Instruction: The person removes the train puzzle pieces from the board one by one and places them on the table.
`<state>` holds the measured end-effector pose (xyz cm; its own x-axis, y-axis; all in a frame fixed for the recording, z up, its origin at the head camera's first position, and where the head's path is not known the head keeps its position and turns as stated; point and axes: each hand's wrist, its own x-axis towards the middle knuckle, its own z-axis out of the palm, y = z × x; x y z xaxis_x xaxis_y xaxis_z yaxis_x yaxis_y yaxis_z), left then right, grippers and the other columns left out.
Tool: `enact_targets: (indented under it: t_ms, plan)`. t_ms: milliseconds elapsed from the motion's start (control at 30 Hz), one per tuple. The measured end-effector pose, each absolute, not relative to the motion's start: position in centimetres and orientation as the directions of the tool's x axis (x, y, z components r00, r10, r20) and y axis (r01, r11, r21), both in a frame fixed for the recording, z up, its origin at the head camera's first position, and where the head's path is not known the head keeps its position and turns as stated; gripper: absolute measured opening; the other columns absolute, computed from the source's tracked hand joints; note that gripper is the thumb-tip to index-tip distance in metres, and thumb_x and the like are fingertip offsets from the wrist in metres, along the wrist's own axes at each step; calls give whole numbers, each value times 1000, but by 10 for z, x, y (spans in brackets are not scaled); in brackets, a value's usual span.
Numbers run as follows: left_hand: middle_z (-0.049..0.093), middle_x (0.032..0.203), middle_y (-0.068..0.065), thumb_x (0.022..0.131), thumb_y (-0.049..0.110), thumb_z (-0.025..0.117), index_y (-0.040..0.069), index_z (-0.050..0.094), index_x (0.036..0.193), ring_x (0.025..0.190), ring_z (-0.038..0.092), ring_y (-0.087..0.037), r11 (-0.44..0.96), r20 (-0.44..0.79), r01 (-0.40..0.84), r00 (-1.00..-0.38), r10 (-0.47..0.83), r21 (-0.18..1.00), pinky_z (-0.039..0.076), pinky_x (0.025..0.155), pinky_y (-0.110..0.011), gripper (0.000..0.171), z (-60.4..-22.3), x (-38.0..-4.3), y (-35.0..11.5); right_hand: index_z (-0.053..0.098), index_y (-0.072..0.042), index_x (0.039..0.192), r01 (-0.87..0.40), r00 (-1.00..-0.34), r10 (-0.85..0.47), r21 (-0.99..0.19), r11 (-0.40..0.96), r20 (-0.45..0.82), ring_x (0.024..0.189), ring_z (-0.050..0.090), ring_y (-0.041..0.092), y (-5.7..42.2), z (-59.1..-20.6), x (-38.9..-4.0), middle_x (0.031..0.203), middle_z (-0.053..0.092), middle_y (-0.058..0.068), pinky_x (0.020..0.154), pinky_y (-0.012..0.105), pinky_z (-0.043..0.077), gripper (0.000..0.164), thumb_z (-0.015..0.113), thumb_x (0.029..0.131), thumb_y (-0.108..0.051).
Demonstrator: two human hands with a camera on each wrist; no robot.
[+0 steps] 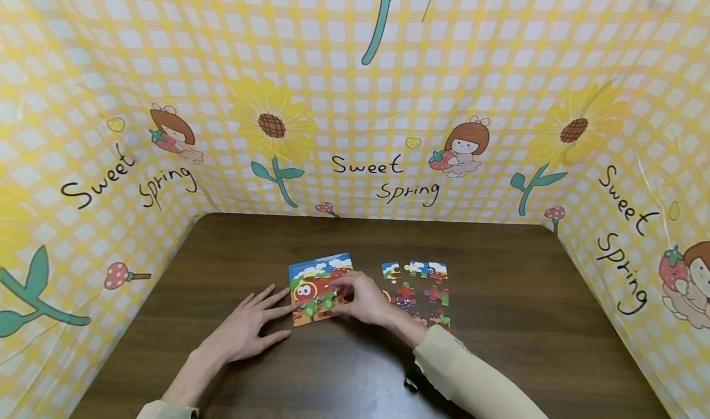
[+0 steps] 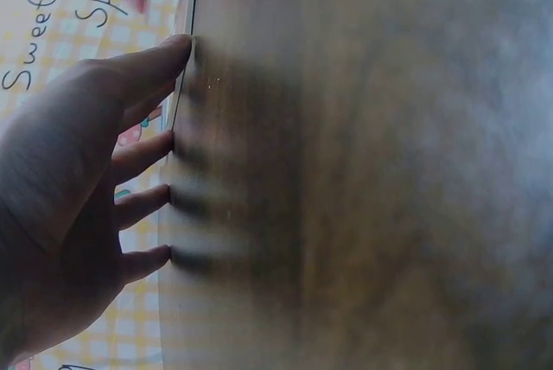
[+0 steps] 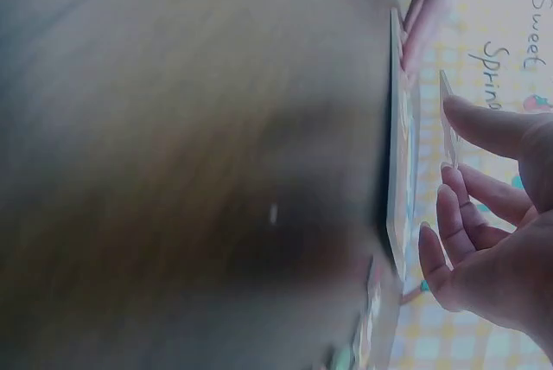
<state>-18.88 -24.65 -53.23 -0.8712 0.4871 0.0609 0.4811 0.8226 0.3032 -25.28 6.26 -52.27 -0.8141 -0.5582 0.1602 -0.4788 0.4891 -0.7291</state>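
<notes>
A picture puzzle board (image 1: 318, 269) with a blue sky and a round red cartoon face lies at the middle of the table. My left hand (image 1: 246, 326) rests on the wood to its left, fingers spread, the index fingertip at the board's left edge. In the left wrist view, the fingertips of that left hand (image 2: 69, 154) meet the tabletop. Over the right part of the board, my right hand (image 1: 363, 299) pinches a thin puzzle piece (image 3: 448, 119) between thumb and fingers. The right wrist view shows this piece raised above the board (image 3: 397, 154).
Several loose puzzle pieces (image 1: 437, 294) lie in rough rows right of the board, some partly hidden behind the right forearm. The dark wooden table (image 1: 499, 271) is walled at the back and sides by a yellow checked cloth (image 1: 355, 111).
</notes>
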Motion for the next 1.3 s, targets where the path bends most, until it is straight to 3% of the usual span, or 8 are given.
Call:
enact_targets:
  t_ms: [233,400,700,967,1100,1300]
  plan:
    - [49,173,-10,105,53,70,32,63,158,164,37,-48,827,43,470,-875,482,307,33,124,-80,57,-533,-190,-246,77,-2,135,-454,-834,-529,-742,492,159,102,67,29,92,-518,-245,114,73,12,84,29,55,47,91,91,-15]
    - [48,174,-9,105,54,69,33,62,158,165,36,-48,834,24,459,-879,476,306,32,125,-79,57,-533,-191,-246,77,-1,133,-448,-845,-509,-733,512,161,104,69,28,116,-520,-235,116,74,10,89,33,60,48,92,90,-14]
    - [49,173,-10,106,52,70,31,63,158,163,37,-49,832,33,467,-876,481,300,34,123,-80,56,-529,-191,-245,79,-1,129,-468,-851,-486,-703,535,197,100,67,24,149,-524,-222,110,74,8,84,33,59,46,94,88,-13]
    - [50,172,-10,106,53,69,31,64,157,163,38,-49,831,34,469,-875,482,299,34,123,-80,55,-528,-191,-244,80,-13,129,-592,-791,-516,-628,506,329,96,58,9,173,-569,-226,107,71,-3,81,33,47,44,93,91,-31]
    - [50,173,-10,106,54,68,31,64,157,163,38,-49,834,26,463,-878,478,300,34,123,-80,56,-528,-191,-245,81,-20,129,-544,-826,-483,-640,543,292,99,57,6,175,-578,-224,107,69,-9,86,37,40,48,97,86,-33]
    - [49,173,-10,106,53,70,32,63,157,164,37,-49,838,16,454,-882,472,304,33,124,-80,56,-530,-191,-245,82,-16,125,-480,-860,-457,-663,574,226,101,58,10,170,-555,-210,109,72,-6,90,38,37,42,96,86,-26]
